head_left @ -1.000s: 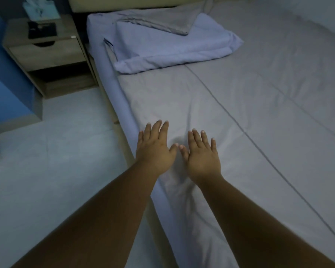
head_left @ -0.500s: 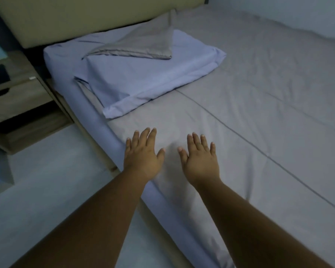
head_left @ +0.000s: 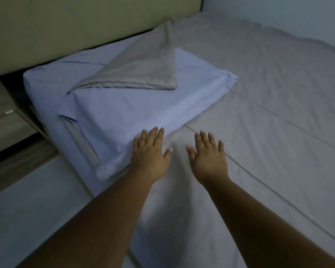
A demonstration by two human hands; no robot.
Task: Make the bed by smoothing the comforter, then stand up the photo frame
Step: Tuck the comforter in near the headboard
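Note:
A grey comforter (head_left: 259,120) with thin dark seam lines covers the bed. One of its corners (head_left: 143,74) is folded back over a pale lilac pillow (head_left: 124,109) near the headboard. My left hand (head_left: 149,153) lies flat, fingers spread, with its fingertips on the pillow's front edge. My right hand (head_left: 209,155) presses flat on the comforter just right of it, fingers apart. Neither hand holds anything. No photo frame is in view.
A padded beige headboard (head_left: 75,26) runs along the top. A wooden nightstand (head_left: 2,128) stands at the left edge beside the bed. Pale floor (head_left: 37,200) lies at the lower left. A light wall (head_left: 278,12) borders the bed's far side.
Both hands have slid along the comforter toward the pillow and moved apart. The view has shifted toward the headboard, and the nightstand top has left the frame.

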